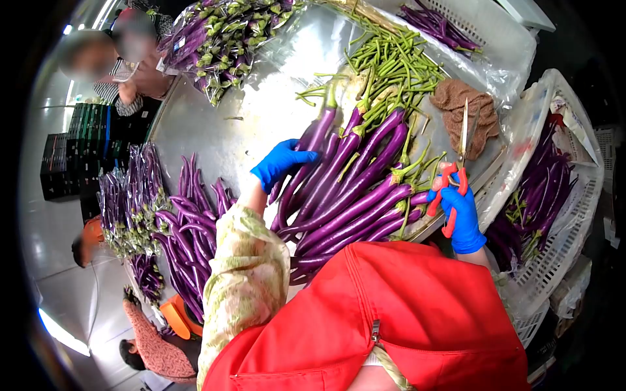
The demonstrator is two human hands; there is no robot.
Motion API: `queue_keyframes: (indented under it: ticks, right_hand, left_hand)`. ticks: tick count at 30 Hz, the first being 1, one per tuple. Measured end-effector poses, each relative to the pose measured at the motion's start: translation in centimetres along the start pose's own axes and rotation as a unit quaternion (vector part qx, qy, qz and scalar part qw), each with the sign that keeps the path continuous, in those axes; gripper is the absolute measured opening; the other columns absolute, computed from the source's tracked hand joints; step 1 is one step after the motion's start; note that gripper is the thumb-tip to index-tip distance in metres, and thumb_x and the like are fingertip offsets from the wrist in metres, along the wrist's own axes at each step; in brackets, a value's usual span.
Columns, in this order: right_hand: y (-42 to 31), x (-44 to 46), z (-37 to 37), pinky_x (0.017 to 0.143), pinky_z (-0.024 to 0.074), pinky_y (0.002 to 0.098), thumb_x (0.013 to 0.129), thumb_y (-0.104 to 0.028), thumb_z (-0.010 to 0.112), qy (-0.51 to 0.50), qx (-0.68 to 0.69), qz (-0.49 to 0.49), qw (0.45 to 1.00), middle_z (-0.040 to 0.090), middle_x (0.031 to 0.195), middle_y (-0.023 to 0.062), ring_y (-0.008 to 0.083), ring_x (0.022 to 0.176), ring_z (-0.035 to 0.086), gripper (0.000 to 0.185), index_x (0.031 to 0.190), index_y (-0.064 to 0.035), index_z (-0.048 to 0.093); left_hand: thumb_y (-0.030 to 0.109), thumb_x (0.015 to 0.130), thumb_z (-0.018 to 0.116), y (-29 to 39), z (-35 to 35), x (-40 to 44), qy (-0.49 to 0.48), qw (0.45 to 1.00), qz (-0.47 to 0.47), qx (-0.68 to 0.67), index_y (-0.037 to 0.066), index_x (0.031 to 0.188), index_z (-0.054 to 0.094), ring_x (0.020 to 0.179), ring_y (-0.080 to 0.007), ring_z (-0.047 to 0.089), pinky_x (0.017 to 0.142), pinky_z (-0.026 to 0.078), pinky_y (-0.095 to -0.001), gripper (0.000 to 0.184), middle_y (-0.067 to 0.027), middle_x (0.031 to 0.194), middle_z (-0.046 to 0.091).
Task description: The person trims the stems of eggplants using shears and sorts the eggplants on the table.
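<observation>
Long purple eggplants (pixel 365 189) with green stems lie in a pile on the metal table in front of me. In a blue glove, my left hand (pixel 282 164) is closed around an eggplant (pixel 318 133) at the pile's left side, its thumb across the skin. My right hand (pixel 462 218), also gloved in blue, grips red-handled scissors (pixel 464 171) at the pile's right edge. Their blades point away from me, slightly apart, over the table near a brown cloth (pixel 464 111). Cut green stems (pixel 398 62) are heaped beyond the eggplants.
Bagged eggplants (pixel 222 42) sit at the table's far left, with more bagged bunches (pixel 134 202) at left. Loose eggplants (pixel 192 228) lie beside my left sleeve. A white crate (pixel 574 221) holding eggplants stands at right. Other people are at the left.
</observation>
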State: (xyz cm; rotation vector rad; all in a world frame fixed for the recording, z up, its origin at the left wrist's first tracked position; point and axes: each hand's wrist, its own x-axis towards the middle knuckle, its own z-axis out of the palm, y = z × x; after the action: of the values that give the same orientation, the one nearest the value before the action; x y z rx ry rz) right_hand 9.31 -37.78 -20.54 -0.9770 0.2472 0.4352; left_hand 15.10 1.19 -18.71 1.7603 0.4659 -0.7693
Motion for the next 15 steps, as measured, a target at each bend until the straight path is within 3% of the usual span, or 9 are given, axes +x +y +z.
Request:
queue_keyframes:
  ticks: [3,4,8,13,15]
  right_hand:
    - [-0.3,-0.1,0.3,0.082,0.0456,0.0331,0.082,-0.011,0.055,-0.014,0.014,0.012,1.0,0.054,0.096,0.0092,0.0215,0.087,0.054,0.054,0.131,0.001,0.036]
    - [-0.4,0.0,0.5,0.082,0.0454,0.0332,0.082,-0.011,0.055,-0.019,0.009,0.019,1.0,0.054,0.096,0.0093,0.0214,0.088,0.054,0.054,0.131,0.0011,0.036]
    - [-0.8,-0.2,0.8,0.082,0.0451,0.0328,0.083,-0.011,0.054,-0.019,0.005,0.03,0.999,0.054,0.096,0.0095,0.0207,0.089,0.054,0.056,0.134,0.0013,0.035]
    - [-0.6,0.0,0.7,0.086,0.0446,0.0325,0.083,-0.011,0.054,-0.028,0.008,0.032,0.999,0.052,0.102,0.0088,0.0181,0.094,0.054,0.056,0.134,0.001,0.035]
    - [-0.7,-0.1,1.1,0.086,0.0447,0.0326,0.083,-0.011,0.054,-0.013,0.003,0.032,0.999,0.052,0.102,0.0088,0.0179,0.094,0.054,0.056,0.134,0.0009,0.035]
  left_hand:
    - [0.021,0.076,0.074,-1.4,-0.3,-0.8,0.033,0.997,0.022,-0.064,0.001,0.105,0.063,0.073,-0.0109,0.059,0.068,0.048,-0.024,0.037,-0.003,0.085,0.065]
    - [0.019,0.076,0.074,-1.1,-0.5,-1.2,0.064,0.997,0.027,-0.028,0.0,0.102,0.063,0.071,-0.0107,0.059,0.068,0.048,-0.0243,0.034,-0.0041,0.085,0.065]
    - [0.015,0.078,0.071,0.1,-3.0,-3.7,0.132,0.982,0.084,-0.103,-0.001,0.104,0.055,0.071,-0.0176,0.064,0.07,0.054,-0.0296,0.034,-0.0102,0.082,0.065]
    - [0.015,0.075,0.07,7.4,-3.0,-9.8,0.216,0.966,0.141,-0.013,-0.004,0.108,0.059,0.071,-0.0151,0.06,0.069,0.051,-0.0275,0.039,-0.0097,0.087,0.066]
    - [0.017,0.072,0.074,8.3,-1.6,-9.9,0.129,0.987,0.089,0.038,-0.002,0.108,0.061,0.077,-0.0143,0.06,0.073,0.049,-0.027,0.042,-0.0074,0.093,0.066]
